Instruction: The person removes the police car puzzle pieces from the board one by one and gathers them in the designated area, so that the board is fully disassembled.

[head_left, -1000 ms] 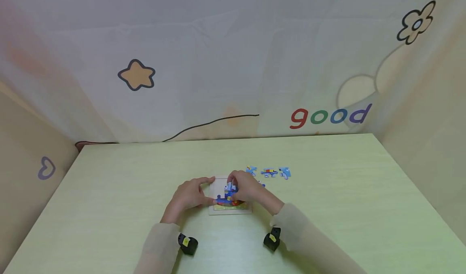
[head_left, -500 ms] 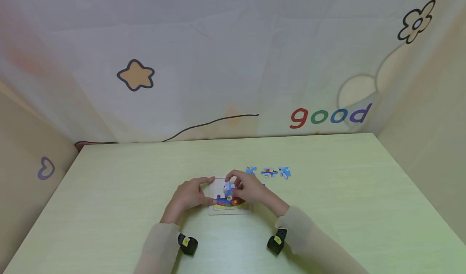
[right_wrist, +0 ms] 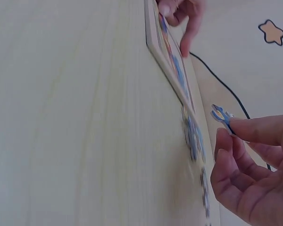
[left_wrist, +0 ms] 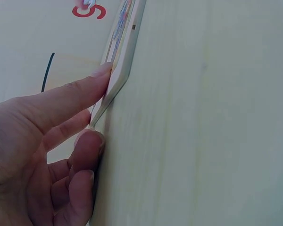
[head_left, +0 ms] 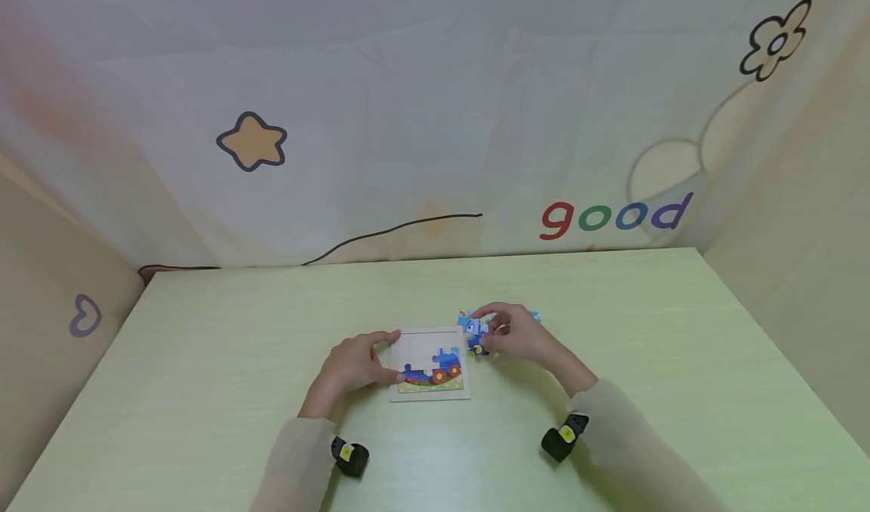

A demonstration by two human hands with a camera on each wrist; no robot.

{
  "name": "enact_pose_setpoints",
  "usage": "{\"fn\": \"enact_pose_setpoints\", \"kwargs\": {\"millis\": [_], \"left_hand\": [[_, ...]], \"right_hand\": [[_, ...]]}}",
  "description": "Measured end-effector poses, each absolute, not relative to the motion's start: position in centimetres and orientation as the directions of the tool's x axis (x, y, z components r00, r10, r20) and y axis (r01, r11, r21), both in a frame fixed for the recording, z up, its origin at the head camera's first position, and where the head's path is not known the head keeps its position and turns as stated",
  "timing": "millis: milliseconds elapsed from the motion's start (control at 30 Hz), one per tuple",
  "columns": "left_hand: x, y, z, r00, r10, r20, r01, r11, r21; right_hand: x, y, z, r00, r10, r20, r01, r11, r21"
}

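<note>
Cream square puzzle board [head_left: 416, 352] | left grip [head_left: 353, 362]: spread, touching edge | right grip [head_left: 522, 334]: pinching thin, notched blue piece [right_wrist: 220, 114]

There are two hands [head_left: 355, 362] [head_left: 519, 332], one puzzle board [head_left: 416, 349], one pinched piece [right_wrist: 220, 114], two wrist cameras [head_left: 352, 461] [head_left: 560, 444], one star [head_left: 251, 142] and one heart [head_left: 85, 316].

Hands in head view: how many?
2: the left hand touching the left edge of the puzzle frame, the right hand to its right, pinching a puzzle piece.

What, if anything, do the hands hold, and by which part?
The right hand pinches a blue puzzle piece by one end; the left hand touches the puzzle board along its left edge.
</note>
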State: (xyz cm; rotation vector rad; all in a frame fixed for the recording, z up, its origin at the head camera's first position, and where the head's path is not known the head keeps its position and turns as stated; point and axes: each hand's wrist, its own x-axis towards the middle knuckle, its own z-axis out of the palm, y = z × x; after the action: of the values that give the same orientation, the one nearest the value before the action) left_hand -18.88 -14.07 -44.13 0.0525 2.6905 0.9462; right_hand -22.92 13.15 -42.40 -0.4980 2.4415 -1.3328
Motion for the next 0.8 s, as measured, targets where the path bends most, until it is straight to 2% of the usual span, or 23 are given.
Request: {"fn": "enact_pose_setpoints", "kwargs": {"millis": [333,567,800], "left_hand": [[-18.9,-14.0,-43.9,-0.955,0.117,-0.271,-0.081,0.780,0.620],[-18.9,-13.8,-43.8,-0.953,0.110,-0.281,-0.093,0.779,0.620],[-19.0,-13.8,-43.7,-0.953,0.111,-0.282,-0.094,0.776,0.623]], "right_hand": [[-23.5,17.0,-42.6,-0.897,-0.420,-0.141,-0.142,0.574,-0.807],[-23.7,17.4,-43.1,-0.905,-0.397,-0.155,-0.145,0.629,-0.764],[-23.9,16.9,-43.1,-0.907,-0.404,-0.121,-0.215,0.689,-0.692]]}}
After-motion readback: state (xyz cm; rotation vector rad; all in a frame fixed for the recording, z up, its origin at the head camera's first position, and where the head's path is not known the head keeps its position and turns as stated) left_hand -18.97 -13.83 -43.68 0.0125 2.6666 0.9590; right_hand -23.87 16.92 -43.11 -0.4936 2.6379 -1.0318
